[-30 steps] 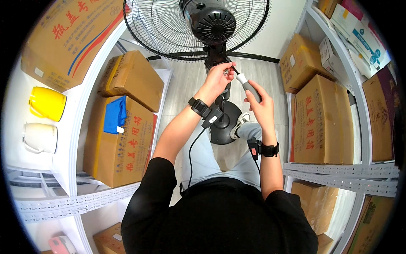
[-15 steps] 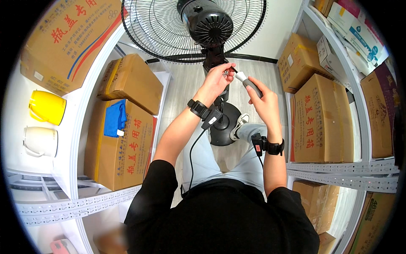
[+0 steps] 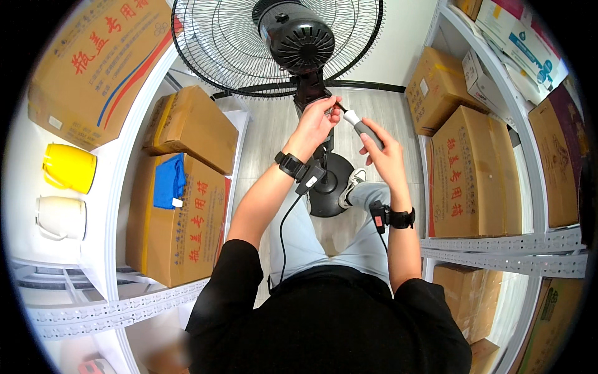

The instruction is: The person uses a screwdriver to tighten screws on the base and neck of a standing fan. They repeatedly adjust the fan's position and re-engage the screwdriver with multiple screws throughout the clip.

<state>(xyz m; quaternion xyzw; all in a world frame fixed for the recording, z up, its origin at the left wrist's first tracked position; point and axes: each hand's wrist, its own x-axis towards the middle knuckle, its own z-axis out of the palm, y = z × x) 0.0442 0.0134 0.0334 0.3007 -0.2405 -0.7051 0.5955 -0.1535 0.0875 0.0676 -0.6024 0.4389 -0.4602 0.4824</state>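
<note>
A black pedestal fan [image 3: 298,42] stands in front of me, its motor housing facing me and its round base [image 3: 333,198] on the floor between my feet. My right hand [image 3: 389,157] is closed around a screwdriver [image 3: 366,131] with a grey and white handle. The screwdriver's dark shaft slants up and left toward the fan's neck [image 3: 309,88]. Beside that shaft, my left hand [image 3: 314,123] is pinched shut close below the neck. What its fingertips grip, if anything, is too small to make out. The screwdriver's tip is hidden behind those fingers.
White metal shelves [image 3: 115,249] with cardboard boxes [image 3: 187,218] run along both sides. On the left stand a yellow mug [image 3: 70,168] and a white mug [image 3: 60,217]; a blue cloth [image 3: 169,181] lies on a box. Cables hang from my wrist-worn devices.
The whole view has shifted slightly, with the fan a little further left and lower. Both hands keep nearly the same pose, and the screwdriver stays in my right hand.
</note>
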